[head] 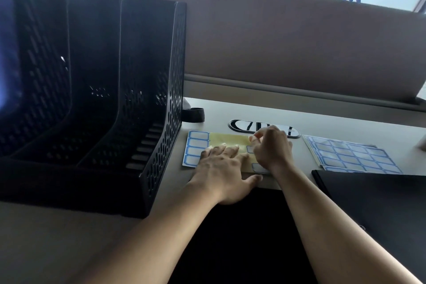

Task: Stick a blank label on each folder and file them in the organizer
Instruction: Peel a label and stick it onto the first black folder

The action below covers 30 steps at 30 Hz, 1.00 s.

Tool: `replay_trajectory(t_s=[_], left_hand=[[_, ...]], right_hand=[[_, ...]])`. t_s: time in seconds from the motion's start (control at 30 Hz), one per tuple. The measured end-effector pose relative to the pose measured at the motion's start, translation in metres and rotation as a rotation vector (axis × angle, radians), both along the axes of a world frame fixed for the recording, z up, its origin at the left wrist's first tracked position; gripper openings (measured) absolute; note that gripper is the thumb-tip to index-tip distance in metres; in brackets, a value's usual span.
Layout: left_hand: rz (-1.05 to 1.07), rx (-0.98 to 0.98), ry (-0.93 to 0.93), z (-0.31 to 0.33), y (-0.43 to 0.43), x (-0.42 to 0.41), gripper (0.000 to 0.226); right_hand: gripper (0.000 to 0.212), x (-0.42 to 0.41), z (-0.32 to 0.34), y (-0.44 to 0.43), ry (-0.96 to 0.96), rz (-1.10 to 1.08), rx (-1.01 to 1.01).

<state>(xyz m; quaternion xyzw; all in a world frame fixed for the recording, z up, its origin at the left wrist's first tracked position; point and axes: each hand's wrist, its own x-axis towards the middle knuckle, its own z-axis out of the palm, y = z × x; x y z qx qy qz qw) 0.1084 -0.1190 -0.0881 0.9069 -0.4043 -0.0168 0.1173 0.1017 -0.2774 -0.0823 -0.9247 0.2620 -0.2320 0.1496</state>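
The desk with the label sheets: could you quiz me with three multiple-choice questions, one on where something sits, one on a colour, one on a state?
1. Where is the organizer?
A. left of the label sheet
B. right of the folder
C. under the hands

2. What colour borders the labels on the label sheet?
A. red
B. blue
C. green

3. What do the organizer's slots hold?
A. papers
B. folders
C. nothing visible

Answers:
1. A, it stands at the desk's left side.
2. B, blue frames ring each label.
3. C, the slots look bare; a black folder lies on the desk, while the left hand presses the sheet and the right hand picks at it.
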Motion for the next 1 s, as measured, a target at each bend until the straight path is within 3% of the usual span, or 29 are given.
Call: replay_trajectory(t_s=[0.33,0.53,0.7,0.8,1.0], left_hand=[[0.005,0.010,0.021,0.003,0.001,-0.001,0.073],[0.005,-0.001,0.031,0.006,0.002,-0.004,0.070],[-0.009,-0.004,0.035,0.005,0.003,-0.005,0.070],[0.015,-0.106,0.020,0.005,0.002,-0.007,0.068],[0.007,-0.458,-0.019,0.027,0.010,-0.026,0.047]], right_hand=[[0.018,-0.006,0.000,-0.018,-0.130,-0.084,0.201],[0.029,-0.021,0.013,-0.018,-0.301,-0.176,0.343],[0.019,-0.035,0.039,-0.016,-0.376,-0.074,0.535],[0.011,-0.062,0.060,-0.012,-0.458,-0.002,0.815],[0.016,-0.135,0.070,0.021,-0.387,0.121,0.939]])
